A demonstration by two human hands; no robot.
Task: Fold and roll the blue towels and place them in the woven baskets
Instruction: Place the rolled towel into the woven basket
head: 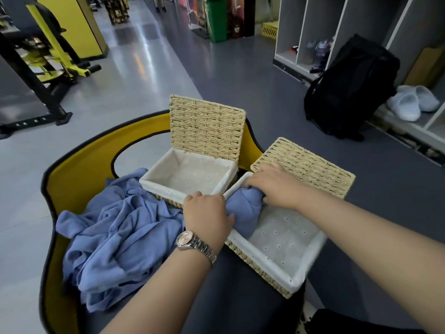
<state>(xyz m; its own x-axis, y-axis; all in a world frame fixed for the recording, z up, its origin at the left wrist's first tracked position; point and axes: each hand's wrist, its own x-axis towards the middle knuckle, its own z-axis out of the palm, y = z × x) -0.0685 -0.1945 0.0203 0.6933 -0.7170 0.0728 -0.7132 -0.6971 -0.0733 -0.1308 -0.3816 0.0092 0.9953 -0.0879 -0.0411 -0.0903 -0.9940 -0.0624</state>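
We count two lidded woven baskets (192, 182) (277, 239), one rolled blue towel (243, 210), one heap of loose blue towels (115, 227), one wristwatch (195, 244), one black backpack (351, 88), two white slippers (404, 104) (423, 97)

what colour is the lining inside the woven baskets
White, with small dots; the head view shows the lining best.

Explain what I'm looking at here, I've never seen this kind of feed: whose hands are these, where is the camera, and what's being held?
There is no machine: a person wears one camera on the head, looking down at their own bare hands. The left hand, with a wristwatch, and the right hand both grip a rolled blue towel, setting it into the nearer woven basket. A second basket stands behind, lid up, with nothing visible inside. A pile of loose blue towels lies to the left.
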